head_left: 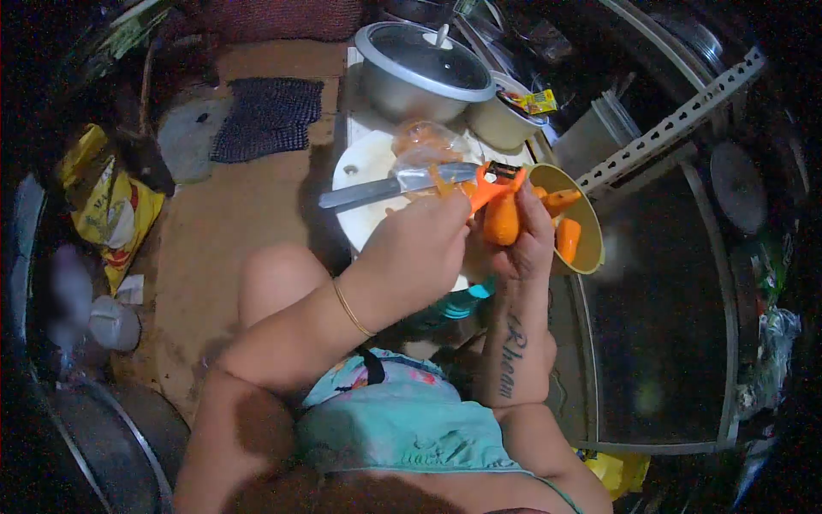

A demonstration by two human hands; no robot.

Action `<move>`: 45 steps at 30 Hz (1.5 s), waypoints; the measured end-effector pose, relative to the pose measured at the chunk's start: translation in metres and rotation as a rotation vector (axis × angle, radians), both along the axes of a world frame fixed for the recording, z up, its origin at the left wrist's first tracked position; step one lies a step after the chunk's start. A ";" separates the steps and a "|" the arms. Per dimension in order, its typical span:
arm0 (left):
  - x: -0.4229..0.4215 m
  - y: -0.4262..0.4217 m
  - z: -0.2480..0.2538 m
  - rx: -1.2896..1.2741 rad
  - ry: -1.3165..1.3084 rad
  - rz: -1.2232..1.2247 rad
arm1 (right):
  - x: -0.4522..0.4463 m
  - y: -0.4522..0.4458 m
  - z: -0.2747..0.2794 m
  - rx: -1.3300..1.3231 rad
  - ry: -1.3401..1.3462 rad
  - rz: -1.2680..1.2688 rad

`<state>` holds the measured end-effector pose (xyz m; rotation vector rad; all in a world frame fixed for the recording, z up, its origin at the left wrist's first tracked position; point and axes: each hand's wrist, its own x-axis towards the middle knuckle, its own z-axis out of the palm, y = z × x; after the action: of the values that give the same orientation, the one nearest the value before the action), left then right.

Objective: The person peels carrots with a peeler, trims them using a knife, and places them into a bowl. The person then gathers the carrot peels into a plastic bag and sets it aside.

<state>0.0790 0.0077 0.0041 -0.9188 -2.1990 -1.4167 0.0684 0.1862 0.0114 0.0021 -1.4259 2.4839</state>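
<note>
My left hand [424,240] is closed around the handle of an orange peeler [490,188], whose metal blade is at the top end of a carrot [502,223]. My right hand [529,240] grips that carrot from the right side, fingers wrapped round it. Just beyond my left hand, a knife [360,194] lies across a round white board [351,227]. A clear plastic bag [424,141] with something orange in it rests on the board. To the right of my right hand, a yellow bowl [592,248] holds several orange carrot pieces [567,240].
A large lidded pot [411,94] stands behind the board. Beside it is a cream container [501,124] with a yellow packet [538,103] on top. A perforated metal rail [672,124] slants at the right. A dark mat [270,118] and a yellow bag [116,201] lie at the left.
</note>
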 end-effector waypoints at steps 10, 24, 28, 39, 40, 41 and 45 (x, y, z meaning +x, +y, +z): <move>0.026 0.014 -0.001 -0.157 -0.061 -0.181 | -0.041 0.045 0.006 0.123 0.023 -0.186; 0.003 -0.006 0.004 0.037 0.063 0.038 | -0.008 0.004 0.010 -0.034 -0.030 0.072; 0.006 0.001 0.000 -0.047 0.017 0.005 | -0.014 0.005 0.006 0.318 0.082 -0.068; 0.024 0.009 0.001 -0.033 0.081 -0.112 | -0.033 0.021 0.028 0.240 0.005 -0.297; 0.024 0.006 0.005 0.003 0.117 -0.105 | -0.033 0.018 0.028 0.105 0.010 -0.278; 0.023 0.003 0.008 0.036 0.153 -0.095 | -0.032 0.012 0.027 -0.033 0.013 -0.256; 0.012 -0.004 0.005 0.038 0.130 -0.027 | -0.029 0.008 0.017 -0.072 0.059 -0.270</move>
<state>0.0910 0.0033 0.0090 -1.0021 -2.0655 -1.3657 0.0397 0.1937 0.0283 -0.1227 -1.2236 2.2920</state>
